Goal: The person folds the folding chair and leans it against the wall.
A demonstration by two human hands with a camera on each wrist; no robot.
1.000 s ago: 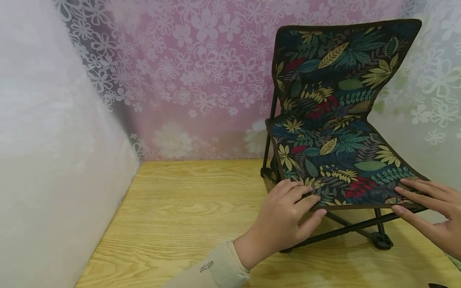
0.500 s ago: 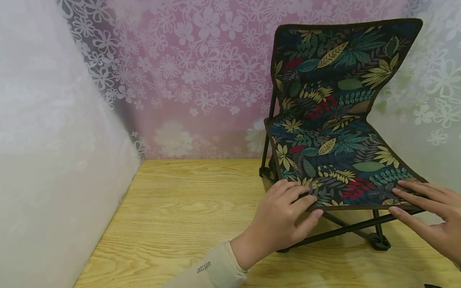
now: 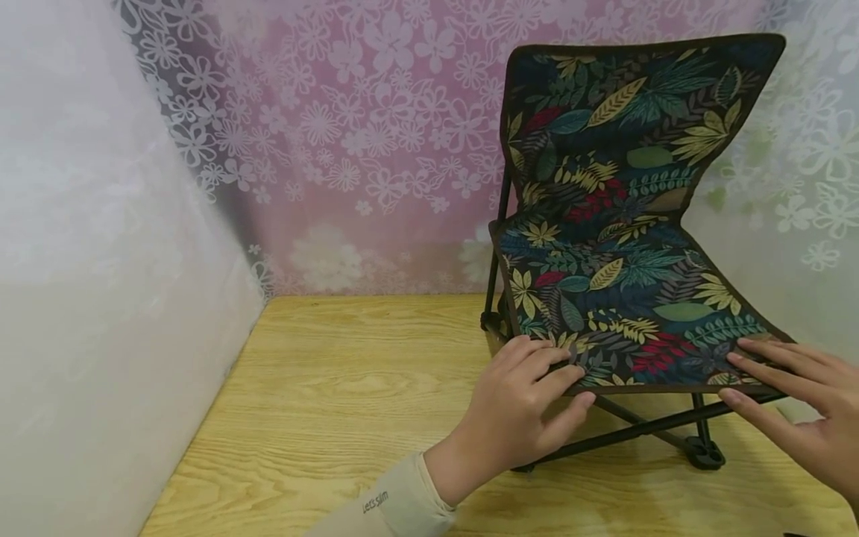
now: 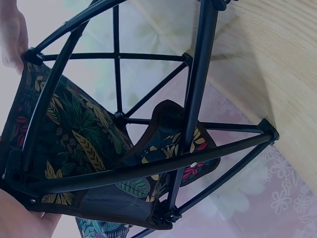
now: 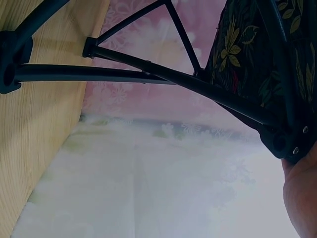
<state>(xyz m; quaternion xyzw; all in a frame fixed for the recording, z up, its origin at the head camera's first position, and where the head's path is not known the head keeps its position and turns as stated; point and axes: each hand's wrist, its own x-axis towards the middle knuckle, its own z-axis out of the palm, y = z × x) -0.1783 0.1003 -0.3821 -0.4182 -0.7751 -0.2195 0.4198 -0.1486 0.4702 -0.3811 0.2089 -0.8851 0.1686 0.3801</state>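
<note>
A low folding chair (image 3: 604, 298) with dark leaf-print fabric and a black tube frame stands unfolded, backrest upright. At the seat's front left corner my left hand (image 3: 520, 406) rests with slightly bent fingers on the fabric, its thumb at the front edge. My right hand (image 3: 805, 395) lies on the front right corner, fingers fairly straight and thumb by the edge. From below, the left wrist view shows the crossed frame tubes (image 4: 114, 173) and part of my left hand (image 4: 25, 218). My right hand (image 5: 302, 193) shows beside the frame corner joint (image 5: 282, 141); its fingertips are hidden there.
The chair's feet (image 3: 705, 451) stand on a light wood-grain table (image 3: 335, 388). Behind it hangs a pink cloth (image 3: 376, 149) with white flowers. A pale wall covering (image 3: 121, 261) borders the table on the left. A small dark object (image 3: 795, 535) shows at the bottom edge.
The chair and both hands have shifted slightly left in the head view. The hands keep the same places on the seat's front corners.
</note>
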